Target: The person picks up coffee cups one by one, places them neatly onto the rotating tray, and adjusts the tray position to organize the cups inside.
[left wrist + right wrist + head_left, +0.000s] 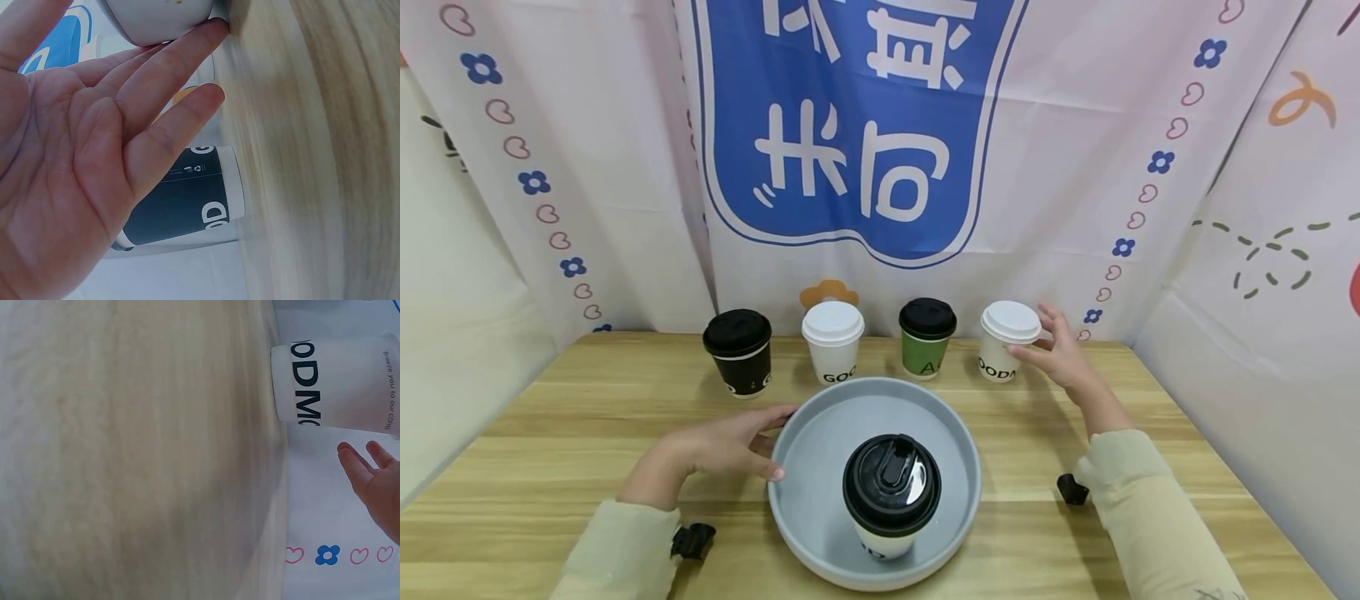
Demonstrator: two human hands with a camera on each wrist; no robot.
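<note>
My left hand (726, 450) (94, 137) rests at the left side of a round grey tray (816, 433) (162, 22), thumb near the rim and fingers extended along the wall. On the tray stands a paper cup with a glossy black lid (891, 483), upright. At the back right is a white-lidded cream paper cup (1000, 346) (340, 384) with black lettering. My right hand (1063, 354) (381, 487) reaches beside that cup with thumb and fingers spread; the right wrist view shows a gap between the visible fingertips and the cup.
Along the back of the wooden table (535, 450) stand a black cup (741, 358) (181, 200), a white cup (833, 342) and a green black-lidded cup (927, 342). A printed curtain (1060, 167) hangs right behind them.
</note>
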